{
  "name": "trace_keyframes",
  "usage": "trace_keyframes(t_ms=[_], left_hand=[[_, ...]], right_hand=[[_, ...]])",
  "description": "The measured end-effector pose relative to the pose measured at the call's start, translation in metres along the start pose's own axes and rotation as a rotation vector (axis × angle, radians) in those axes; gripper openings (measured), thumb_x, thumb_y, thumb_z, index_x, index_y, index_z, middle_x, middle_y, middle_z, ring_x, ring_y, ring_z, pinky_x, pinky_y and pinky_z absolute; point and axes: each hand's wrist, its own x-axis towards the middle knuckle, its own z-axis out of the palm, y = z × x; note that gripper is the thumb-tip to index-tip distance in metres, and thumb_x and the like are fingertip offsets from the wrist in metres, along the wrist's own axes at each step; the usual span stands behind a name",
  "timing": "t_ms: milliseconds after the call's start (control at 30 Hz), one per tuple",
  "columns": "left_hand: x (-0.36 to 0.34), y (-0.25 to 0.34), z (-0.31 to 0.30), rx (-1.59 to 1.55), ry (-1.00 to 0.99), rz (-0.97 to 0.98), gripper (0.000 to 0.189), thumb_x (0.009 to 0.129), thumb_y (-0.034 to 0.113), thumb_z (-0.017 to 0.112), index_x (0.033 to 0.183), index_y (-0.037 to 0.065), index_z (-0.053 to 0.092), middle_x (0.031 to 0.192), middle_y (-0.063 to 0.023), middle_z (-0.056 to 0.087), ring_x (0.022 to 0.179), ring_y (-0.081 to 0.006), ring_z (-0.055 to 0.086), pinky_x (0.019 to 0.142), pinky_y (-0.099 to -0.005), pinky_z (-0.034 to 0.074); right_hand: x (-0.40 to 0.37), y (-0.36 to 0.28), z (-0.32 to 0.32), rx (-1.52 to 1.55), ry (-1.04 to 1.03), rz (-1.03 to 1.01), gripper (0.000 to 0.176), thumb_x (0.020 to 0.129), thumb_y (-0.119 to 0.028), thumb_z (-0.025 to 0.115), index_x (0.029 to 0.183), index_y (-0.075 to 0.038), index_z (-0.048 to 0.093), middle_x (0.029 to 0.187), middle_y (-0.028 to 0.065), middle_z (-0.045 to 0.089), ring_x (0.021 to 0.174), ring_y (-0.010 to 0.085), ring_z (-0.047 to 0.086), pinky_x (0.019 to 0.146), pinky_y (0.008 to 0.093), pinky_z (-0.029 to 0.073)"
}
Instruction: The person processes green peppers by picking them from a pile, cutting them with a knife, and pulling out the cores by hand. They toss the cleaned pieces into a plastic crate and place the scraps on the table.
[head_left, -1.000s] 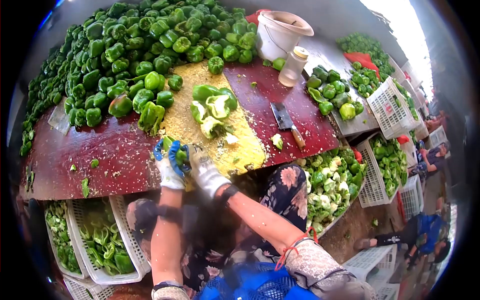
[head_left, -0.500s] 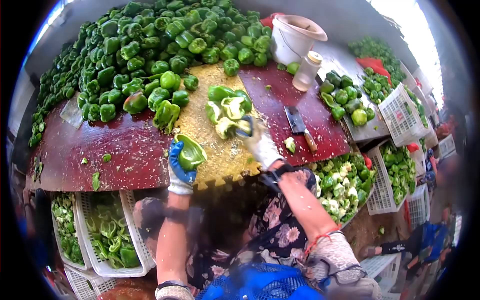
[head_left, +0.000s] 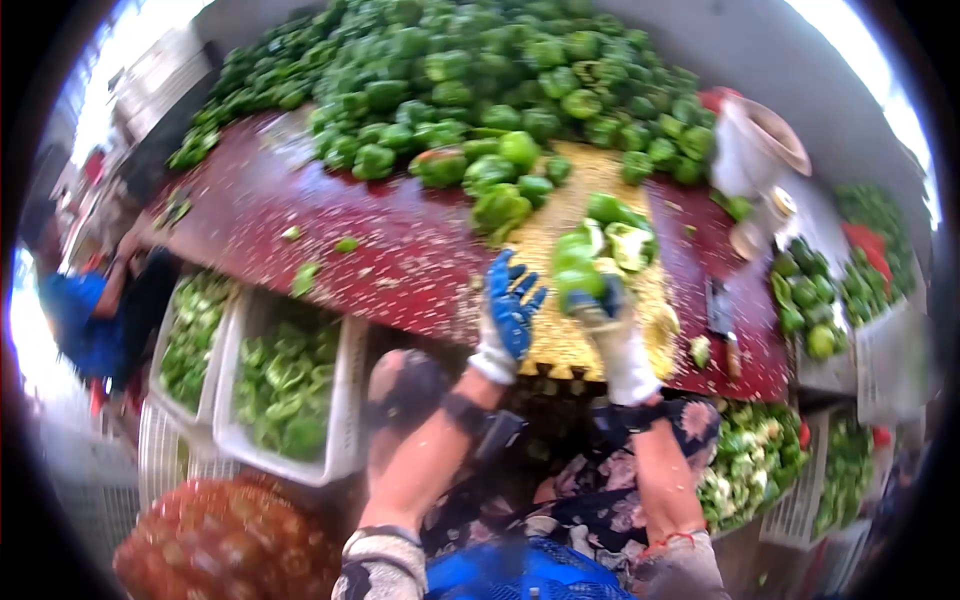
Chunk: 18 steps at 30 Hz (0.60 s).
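Note:
My left hand [head_left: 512,312], in a white glove with a blue coated palm, is held up over the edge of the yellow mat. Its fingers are spread and it holds nothing. My right hand [head_left: 618,335], gloved too, is closed on a green bell pepper [head_left: 577,264] over the mat; motion blur smears its fingertips. Cut peppers [head_left: 630,245] with pale insides lie just behind that hand. A pale cut-off piece [head_left: 661,326] sits to its right on the yellow mat [head_left: 560,340].
A heap of green peppers [head_left: 450,70] covers the back of the red table [head_left: 390,250]. A cleaver [head_left: 718,310] lies at right, near a jar [head_left: 765,225] and bucket [head_left: 755,145]. Crates [head_left: 345,410] of cut peppers stand below left; a red mesh sack [head_left: 225,545] is in front.
My view has swung left. The hollow pepper half is gone from my left hand, which has opened. My right hand has moved from the cut pieces to a pepper.

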Motion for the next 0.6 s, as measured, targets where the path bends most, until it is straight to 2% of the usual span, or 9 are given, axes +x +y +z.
trace_keyframes(t_ms=[67,133,200,233,267,300,400,467,600], left_hand=[[0.002,0.000,-0.010,0.066,0.305,0.008,0.037,0.098,0.039,0.058,0.128,0.018,0.054,0.115,-0.0057,0.054,0.105,-0.0241,0.055,0.092,-0.0411,0.049],[-0.001,-0.007,-0.023,0.072,0.438,-0.041,0.032,0.097,0.042,0.059,0.116,0.017,0.057,0.100,-0.0047,0.055,0.091,-0.0248,0.058,0.085,-0.0418,0.051],[0.012,-0.014,-0.058,-0.052,0.230,-0.112,0.023,0.098,0.041,0.058,0.089,0.020,0.057,0.077,0.0025,0.053,0.075,-0.0174,0.058,0.075,-0.0360,0.051],[0.009,-0.013,-0.038,-0.012,0.409,-0.101,0.025,0.099,0.039,0.056,0.079,0.023,0.053,0.071,0.0045,0.053,0.070,-0.0152,0.057,0.072,-0.0318,0.050],[0.021,-0.023,-0.081,-0.024,0.063,-0.093,0.036,0.100,0.044,0.053,0.114,0.012,0.063,0.093,-0.0058,0.061,0.084,-0.0222,0.061,0.080,-0.0381,0.051],[-0.015,0.005,-0.025,0.009,0.027,-0.110,0.032,0.101,0.036,0.053,0.115,0.009,0.064,0.098,-0.0078,0.066,0.087,-0.0222,0.063,0.078,-0.0341,0.053],[-0.003,-0.017,-0.012,0.380,-0.049,0.077,0.031,0.101,0.032,0.053,0.116,0.007,0.065,0.100,-0.0085,0.066,0.087,-0.0200,0.063,0.077,-0.0325,0.053],[0.002,-0.015,-0.011,0.741,-0.071,0.365,0.030,0.101,0.028,0.053,0.117,0.006,0.065,0.102,-0.0093,0.066,0.087,-0.0178,0.063,0.076,-0.0308,0.054],[0.001,0.006,-0.032,0.169,0.281,-0.112,0.034,0.102,0.034,0.051,0.123,0.008,0.056,0.107,-0.0105,0.058,0.095,-0.0259,0.062,0.085,-0.0395,0.056]], right_hand=[[0.022,0.025,-0.028,-0.128,-0.029,0.028,0.030,0.090,-0.014,0.070,0.115,0.000,0.063,0.098,0.0086,0.071,0.084,0.0180,0.066,0.074,0.0284,0.052],[0.026,0.079,-0.051,-1.019,0.100,-0.122,0.034,0.089,-0.016,0.071,0.118,0.000,0.062,0.102,0.0111,0.069,0.082,0.0183,0.065,0.075,0.0317,0.053],[0.028,0.037,-0.027,-0.391,-0.038,0.151,0.038,0.090,-0.016,0.068,0.123,0.000,0.061,0.110,0.0144,0.067,0.083,0.0207,0.065,0.078,0.0354,0.054],[0.023,0.031,-0.003,-0.226,-0.128,0.100,0.043,0.090,-0.015,0.069,0.129,-0.001,0.057,0.110,0.0131,0.067,0.084,0.0207,0.065,0.080,0.0351,0.054],[0.019,0.024,0.021,-0.047,-0.227,0.066,0.049,0.091,-0.015,0.069,0.135,-0.001,0.053,0.110,0.0117,0.068,0.085,0.0207,0.065,0.081,0.0347,0.054],[0.014,0.019,0.044,0.129,-0.330,0.050,0.055,0.091,-0.015,0.069,0.140,-0.002,0.048,0.110,0.0104,0.068,0.086,0.0207,0.064,0.083,0.0343,0.053],[-0.004,-0.056,0.098,-0.440,-0.512,-0.019,0.088,0.088,-0.046,0.071,0.152,-0.004,0.029,0.156,0.0271,0.029,0.144,0.0385,0.030,0.116,0.0415,0.034],[0.009,-0.048,0.091,-0.408,-0.457,0.018,0.085,0.089,-0.043,0.071,0.152,-0.005,0.030,0.154,0.0261,0.033,0.141,0.0382,0.037,0.115,0.0418,0.036],[0.045,-0.012,0.004,-0.594,-0.089,0.201,0.059,0.092,-0.019,0.068,0.145,-0.010,0.046,0.141,0.0164,0.053,0.113,0.0249,0.062,0.094,0.0331,0.056]])
